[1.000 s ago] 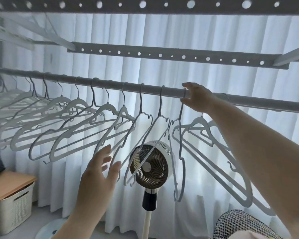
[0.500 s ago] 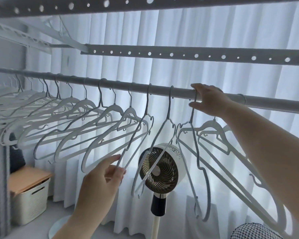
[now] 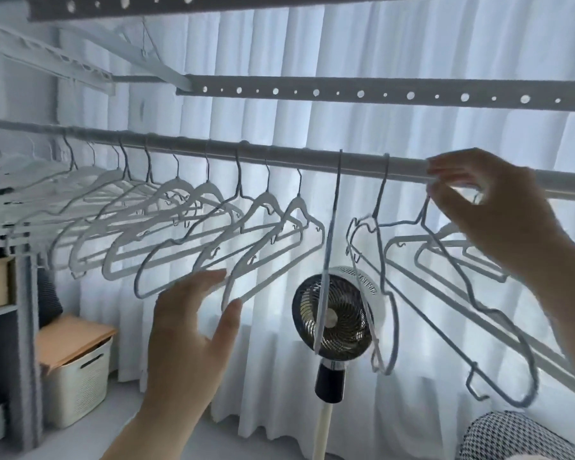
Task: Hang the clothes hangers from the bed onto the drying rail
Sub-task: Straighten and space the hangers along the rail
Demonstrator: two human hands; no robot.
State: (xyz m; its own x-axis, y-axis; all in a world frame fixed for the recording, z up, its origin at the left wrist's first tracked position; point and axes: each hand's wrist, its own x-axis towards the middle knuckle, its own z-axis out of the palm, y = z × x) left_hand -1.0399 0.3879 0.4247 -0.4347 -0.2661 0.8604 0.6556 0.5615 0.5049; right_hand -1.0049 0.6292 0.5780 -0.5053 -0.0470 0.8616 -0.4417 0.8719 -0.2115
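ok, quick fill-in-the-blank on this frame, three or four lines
The right hand pinches a hanger at the drying ____.
The left hand is held ____ than the right.
A round ____ on a pole stands before the curtain.
The lidded basket stands at the ____ of the view.
Missing: rail; lower; fan; left.
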